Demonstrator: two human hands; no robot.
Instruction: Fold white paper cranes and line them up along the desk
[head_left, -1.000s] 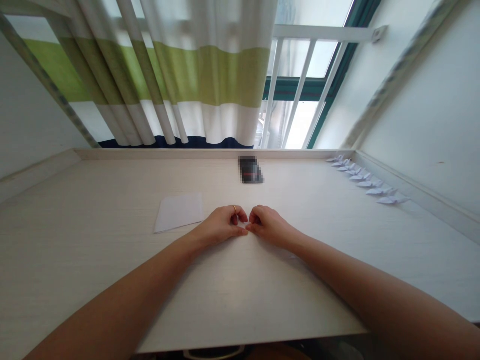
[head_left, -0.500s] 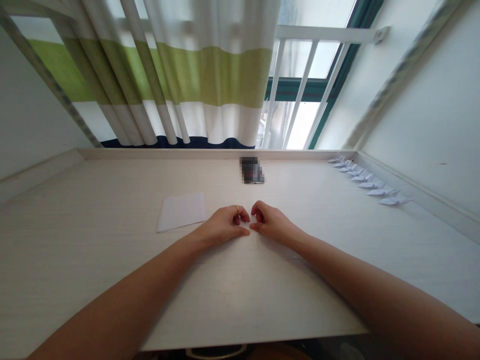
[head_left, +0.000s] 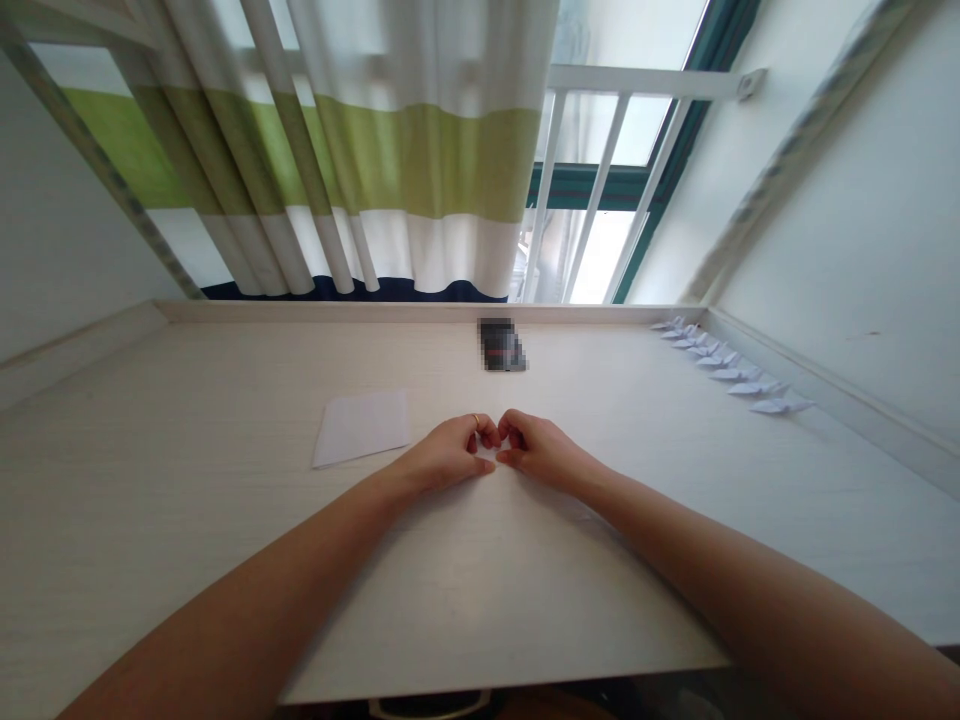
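My left hand, with a ring on one finger, and my right hand meet fingertip to fingertip at the middle of the pale wooden table. Both hands are curled, and their fingers press on a small piece of white paper. The hands hide most of that paper. A flat sheet of white paper lies just left of my left hand, apart from it.
A small dark object, blurred out, sits at the table's far edge. Several folded white paper figures stand in a row along the right wall. A green-and-white striped curtain and a barred window rise behind the table.
The fingers of both hands have shifted slightly and closed together again over the small paper. The view has tipped a little. Nothing else has moved.
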